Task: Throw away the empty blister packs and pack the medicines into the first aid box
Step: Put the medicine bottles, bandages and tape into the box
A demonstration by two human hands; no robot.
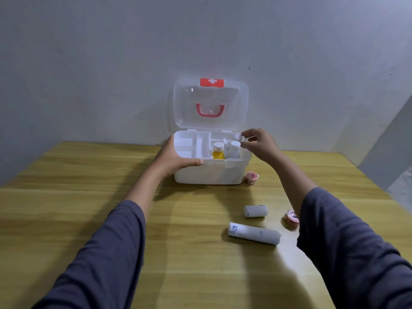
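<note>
A bare grey wall (111, 52) fills the space beyond the hands, plain plaster with a few small dark marks. It meets a second wall (388, 139) at the right, which angles off in shadow. Below the hands spreads a wooden table (66, 186), yellowish with long grain streaks. Soft light falls from above, throwing dim shadows on the tabletop. A pale floor (401, 190) shows past the table's right edge.
</note>
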